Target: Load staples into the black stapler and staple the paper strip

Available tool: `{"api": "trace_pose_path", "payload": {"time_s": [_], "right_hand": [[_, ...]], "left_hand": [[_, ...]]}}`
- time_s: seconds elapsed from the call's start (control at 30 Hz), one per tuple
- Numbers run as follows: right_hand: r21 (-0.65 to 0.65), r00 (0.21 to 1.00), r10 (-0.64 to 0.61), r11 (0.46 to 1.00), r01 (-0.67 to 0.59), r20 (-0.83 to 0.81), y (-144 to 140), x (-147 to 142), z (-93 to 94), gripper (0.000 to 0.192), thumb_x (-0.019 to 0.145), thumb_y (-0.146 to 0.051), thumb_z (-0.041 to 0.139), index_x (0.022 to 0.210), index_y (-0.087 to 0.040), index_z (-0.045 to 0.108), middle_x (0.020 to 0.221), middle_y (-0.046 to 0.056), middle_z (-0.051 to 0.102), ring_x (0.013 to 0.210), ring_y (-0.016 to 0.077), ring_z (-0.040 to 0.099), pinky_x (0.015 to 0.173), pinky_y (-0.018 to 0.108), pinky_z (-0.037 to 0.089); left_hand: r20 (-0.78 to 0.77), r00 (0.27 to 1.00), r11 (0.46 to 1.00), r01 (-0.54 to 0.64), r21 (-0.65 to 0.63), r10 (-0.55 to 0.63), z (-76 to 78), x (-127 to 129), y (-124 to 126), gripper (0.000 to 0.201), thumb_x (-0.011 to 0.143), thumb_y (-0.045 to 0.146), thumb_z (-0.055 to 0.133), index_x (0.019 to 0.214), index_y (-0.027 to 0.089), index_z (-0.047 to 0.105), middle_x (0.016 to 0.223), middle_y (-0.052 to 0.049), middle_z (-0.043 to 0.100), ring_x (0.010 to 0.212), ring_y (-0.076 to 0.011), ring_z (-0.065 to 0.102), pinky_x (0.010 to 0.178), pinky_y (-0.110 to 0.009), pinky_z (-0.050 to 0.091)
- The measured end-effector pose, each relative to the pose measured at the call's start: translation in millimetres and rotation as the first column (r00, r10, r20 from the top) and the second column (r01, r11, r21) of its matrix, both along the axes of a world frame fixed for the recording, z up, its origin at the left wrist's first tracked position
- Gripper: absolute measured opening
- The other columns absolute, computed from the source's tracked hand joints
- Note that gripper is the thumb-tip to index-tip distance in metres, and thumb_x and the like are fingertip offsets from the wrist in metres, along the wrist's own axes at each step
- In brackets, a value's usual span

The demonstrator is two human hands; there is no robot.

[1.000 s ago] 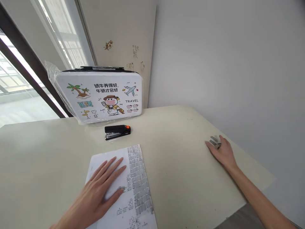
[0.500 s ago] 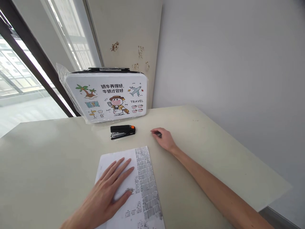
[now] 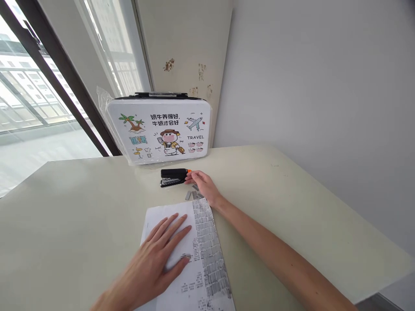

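Black stapler [image 3: 174,177]: right hand [image 3: 204,185] fingertips touching, grip loose | left hand [image 3: 155,263] flat, spread on paper [image 3: 194,259]

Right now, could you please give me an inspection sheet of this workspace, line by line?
Surface: pale table, matte, with a few small marks near the far right.
Job's things: black stapler with orange end; grey staple strips lying beside it; printed paper sheet flat on the table.
Clutter: white cartoon travel case in plastic wrap, standing upright at the back.
Grippers: left hand flat on the paper sheet; right hand with fingertips at the stapler's orange end.
Cables: nothing seen.
Surroundings: window on the left, stained wall panel behind, grey wall on the right.
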State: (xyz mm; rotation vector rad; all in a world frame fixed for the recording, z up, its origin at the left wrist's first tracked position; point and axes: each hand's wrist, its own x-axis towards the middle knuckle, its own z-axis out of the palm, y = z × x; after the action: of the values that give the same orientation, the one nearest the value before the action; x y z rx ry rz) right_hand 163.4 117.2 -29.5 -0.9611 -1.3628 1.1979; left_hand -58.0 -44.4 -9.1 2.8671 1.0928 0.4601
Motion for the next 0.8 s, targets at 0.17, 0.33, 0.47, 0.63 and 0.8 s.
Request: {"api": "trace_pose_path", "payload": {"time_s": [0.17,0.33,0.47,0.63,0.8], "right_hand": [[0.012,0.999,-0.016,1.000,0.016,0.029,2.5,15.1,2.3,0.049,0.098,-0.068,0.049,0.101,-0.022,0.066,0.102,0.008,0.075,0.096,0.0215,0.075,0.094,0.041,0.057],[0.129,0.967,-0.036,0.992,0.004,0.251,-19.3,50.3,8.6,0.034,0.089,-0.055,0.072,0.103,-0.024,0.070,0.109,0.007,0.073,0.106,0.0237,0.068,0.104,0.046,0.050],[0.227,0.896,-0.038,0.971,-0.071,0.442,-37.7,70.5,9.4,0.030,0.077,-0.042,0.088,0.100,-0.028,0.076,0.114,0.006,0.070,0.120,0.0286,0.058,0.114,0.051,0.040],[0.284,0.839,-0.056,0.951,-0.120,0.541,-32.6,63.8,5.3,0.016,0.084,-0.036,0.085,0.096,-0.028,0.077,0.114,0.005,0.067,0.116,0.0272,0.059,0.112,0.049,0.041],[0.298,0.843,-0.082,0.950,-0.096,0.532,-20.0,48.3,3.3,0.016,0.086,-0.037,0.083,0.095,-0.027,0.075,0.110,0.005,0.069,0.112,0.0255,0.062,0.109,0.046,0.044]], "left_hand": [[-0.005,1.000,1.000,-0.008,0.008,0.008,1.6,0.6,-1.2,0.065,0.104,0.044,0.057,0.164,0.033,0.033,0.171,0.000,0.030,0.155,-0.0344,0.033,0.121,-0.057,0.041],[0.004,1.000,1.000,-0.011,0.003,0.010,2.3,0.7,-1.6,0.063,0.104,0.042,0.056,0.163,0.032,0.035,0.171,-0.001,0.031,0.155,-0.0348,0.034,0.121,-0.057,0.042],[0.010,1.000,1.000,-0.008,-0.004,0.008,2.8,1.1,-1.9,0.063,0.104,0.043,0.057,0.163,0.033,0.035,0.171,-0.001,0.031,0.155,-0.0346,0.034,0.121,-0.057,0.042],[0.008,1.000,1.000,-0.028,-0.012,0.028,1.5,-0.9,0.7,0.061,0.105,0.043,0.056,0.162,0.033,0.037,0.171,0.000,0.032,0.155,-0.0338,0.034,0.122,-0.056,0.041],[-0.005,0.999,0.998,-0.054,-0.009,0.054,-1.4,-7.0,7.2,0.061,0.105,0.042,0.055,0.163,0.035,0.036,0.171,0.001,0.030,0.156,-0.0331,0.031,0.123,-0.057,0.040]]}}
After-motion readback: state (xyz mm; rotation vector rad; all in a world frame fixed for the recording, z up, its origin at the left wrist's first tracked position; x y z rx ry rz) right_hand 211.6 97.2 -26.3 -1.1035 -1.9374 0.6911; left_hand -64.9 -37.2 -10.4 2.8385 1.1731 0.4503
